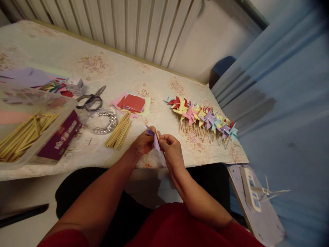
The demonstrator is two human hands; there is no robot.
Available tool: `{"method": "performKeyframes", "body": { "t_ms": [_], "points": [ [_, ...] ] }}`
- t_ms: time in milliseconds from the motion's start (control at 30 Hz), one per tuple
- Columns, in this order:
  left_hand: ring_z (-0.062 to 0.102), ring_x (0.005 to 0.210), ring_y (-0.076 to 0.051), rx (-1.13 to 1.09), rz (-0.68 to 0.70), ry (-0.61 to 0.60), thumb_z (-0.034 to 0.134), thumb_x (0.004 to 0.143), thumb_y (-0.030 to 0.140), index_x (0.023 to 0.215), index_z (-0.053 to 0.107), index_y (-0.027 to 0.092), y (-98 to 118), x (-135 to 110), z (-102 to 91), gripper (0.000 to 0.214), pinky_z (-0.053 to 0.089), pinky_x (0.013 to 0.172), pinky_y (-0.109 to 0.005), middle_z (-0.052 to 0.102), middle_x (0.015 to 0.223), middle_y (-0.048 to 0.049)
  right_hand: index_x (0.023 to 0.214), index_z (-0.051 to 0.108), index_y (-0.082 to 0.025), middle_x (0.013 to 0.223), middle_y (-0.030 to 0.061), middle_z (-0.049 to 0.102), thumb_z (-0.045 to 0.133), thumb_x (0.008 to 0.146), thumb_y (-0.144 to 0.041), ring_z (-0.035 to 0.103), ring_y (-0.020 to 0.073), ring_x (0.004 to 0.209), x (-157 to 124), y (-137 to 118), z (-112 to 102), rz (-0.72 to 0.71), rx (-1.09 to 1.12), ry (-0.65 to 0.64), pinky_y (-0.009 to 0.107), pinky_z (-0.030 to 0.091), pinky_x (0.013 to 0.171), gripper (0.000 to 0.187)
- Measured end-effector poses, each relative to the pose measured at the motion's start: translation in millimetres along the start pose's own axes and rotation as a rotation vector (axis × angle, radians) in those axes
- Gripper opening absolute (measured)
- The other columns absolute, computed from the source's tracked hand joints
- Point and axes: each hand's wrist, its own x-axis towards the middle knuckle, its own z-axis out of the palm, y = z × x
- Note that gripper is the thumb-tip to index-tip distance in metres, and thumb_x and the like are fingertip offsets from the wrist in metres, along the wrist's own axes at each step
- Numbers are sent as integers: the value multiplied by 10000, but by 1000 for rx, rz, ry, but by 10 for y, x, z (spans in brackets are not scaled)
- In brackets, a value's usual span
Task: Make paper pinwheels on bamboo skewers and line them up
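The left hand point(145, 141) has its grip closed on a folded piece of purple paper point(157, 144), the landmark here. The right hand point(171, 151) pinches a thin stick point(157, 134) with thumb and forefinger. The stick's pale end shows right beside the paper, on the side toward the right hand; its long axis appears to slant down toward the wearer's body, though the fingers hide much of it. The two hands are about equally near the paper, one on either side, their fingertips almost meeting.

The front edge of the worktop point(120, 73) runs close on the wearer's side of the paper. Left of the paper lies a bundle of sticks point(118, 132), pointing away from the wearer; farther left are a round clear dish point(85, 120) of shiny small pieces and a plastic bin point(59, 140). Beyond the paper, slightly left, sits a stack of paper squares point(132, 103). Right of the paper, well apart, stand the finished pinwheels point(190, 115). Between paper and pinwheels, bare cloth leaves the right hand some room.
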Motion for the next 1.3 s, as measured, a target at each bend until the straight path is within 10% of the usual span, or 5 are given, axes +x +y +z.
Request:
{"method": "performKeyframes", "body": {
  "t_ms": [1300],
  "points": [
    [489, 487, -64, 30, 14, 48, 831, 631, 191, 676, 462, 170, 15, -5, 53, 372, 364, 462, -181, 503, 602, 56, 760, 656, -206, 653, -30, 635, 730, 652, -323, 540, 114, 571, 4, 38, -3, 12, 51, 8, 239, 414, 556, 175]
  ]
}}
